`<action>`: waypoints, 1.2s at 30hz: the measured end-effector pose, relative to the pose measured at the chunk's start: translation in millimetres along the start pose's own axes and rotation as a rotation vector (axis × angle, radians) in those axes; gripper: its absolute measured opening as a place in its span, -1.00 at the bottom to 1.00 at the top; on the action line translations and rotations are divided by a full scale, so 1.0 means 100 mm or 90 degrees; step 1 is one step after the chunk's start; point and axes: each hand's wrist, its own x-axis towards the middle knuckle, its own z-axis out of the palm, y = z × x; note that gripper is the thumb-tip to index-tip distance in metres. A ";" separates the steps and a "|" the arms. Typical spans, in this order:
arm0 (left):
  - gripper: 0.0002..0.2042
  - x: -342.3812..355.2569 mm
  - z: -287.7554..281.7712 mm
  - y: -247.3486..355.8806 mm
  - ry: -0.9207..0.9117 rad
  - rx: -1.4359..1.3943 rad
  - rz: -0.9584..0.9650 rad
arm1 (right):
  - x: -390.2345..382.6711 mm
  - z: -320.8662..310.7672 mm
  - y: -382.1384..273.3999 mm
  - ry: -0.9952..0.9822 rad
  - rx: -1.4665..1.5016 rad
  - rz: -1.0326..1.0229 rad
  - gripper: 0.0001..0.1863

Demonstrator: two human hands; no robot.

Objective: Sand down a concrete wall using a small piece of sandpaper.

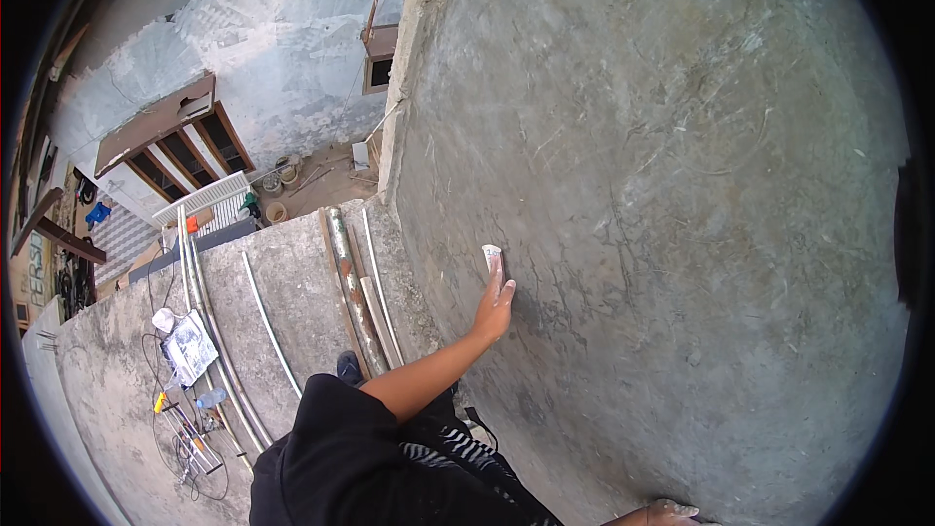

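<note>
My left hand (497, 312) reaches out to the rough grey plastered wall (643, 185). Its fingers close on a small whitish strip (492, 253), which looks like folded sandpaper and lies against the plaster. White dust coats the fingers. At the lower edge, partly cut off, my right hand (670, 512) is beside the same wall, with pale dust on its fingertips. Its fingers look bent around something dark, too little of which shows to name.
On the concrete ledge lie metal pipes (209, 331), a rusty pole (353, 282), a whitened tray (190, 346), a water bottle (210, 397), a yellow-handled tool (161, 402) and cables. Beyond its edge, buckets (277, 212) stand far below, near a brown-framed window (185, 161).
</note>
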 end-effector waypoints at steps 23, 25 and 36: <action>-0.37 0.52 -0.20 0.09 0.037 0.001 -0.041 | -0.04 0.03 0.05 0.016 -0.030 -0.024 -0.26; -0.37 0.66 -0.22 0.24 0.046 0.011 -0.017 | -0.07 0.04 0.08 0.016 -0.038 -0.022 -0.26; -0.38 0.29 0.03 0.74 -0.025 0.156 0.345 | -0.06 -0.01 0.00 0.012 -0.040 0.009 -0.27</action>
